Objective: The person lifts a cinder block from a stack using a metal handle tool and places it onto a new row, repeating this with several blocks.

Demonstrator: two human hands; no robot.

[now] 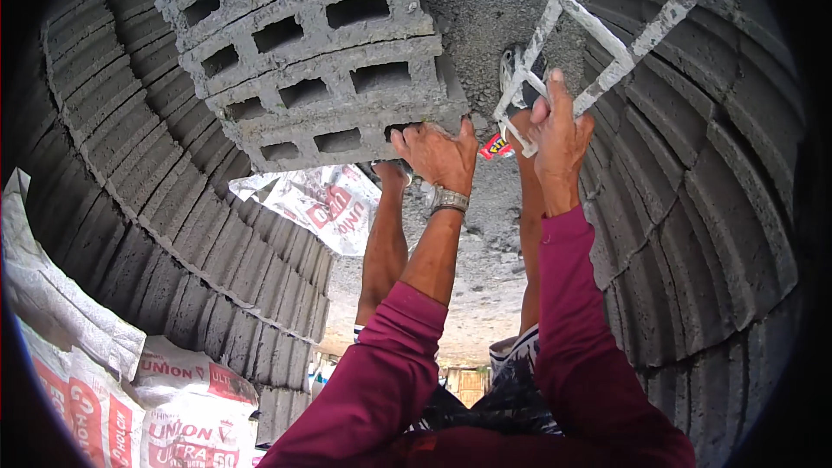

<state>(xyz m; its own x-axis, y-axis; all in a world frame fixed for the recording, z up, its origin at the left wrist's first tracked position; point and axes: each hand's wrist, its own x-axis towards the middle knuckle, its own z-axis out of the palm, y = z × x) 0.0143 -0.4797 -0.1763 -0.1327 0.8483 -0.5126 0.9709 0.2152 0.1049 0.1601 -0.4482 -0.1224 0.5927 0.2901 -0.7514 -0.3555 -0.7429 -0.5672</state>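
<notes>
Rough grey concrete floor (485, 273) lies between tall walls of stacked grey concrete blocks (693, 217); judged from these, much stacking is done, remainder not determinable. Left hand (438, 156): partly curled, clamped on the near right corner of a grey hollow concrete block (308, 146), which extends leftward from the grip. Right hand (562, 143): fingers closed round a whitish, crusted, ladder-like frame (598, 30) reaching beyond it.

Hollow concrete blocks (316, 57), stacked block rows (702, 199) and printed sacks (191, 420) mark this as a block yard.
</notes>
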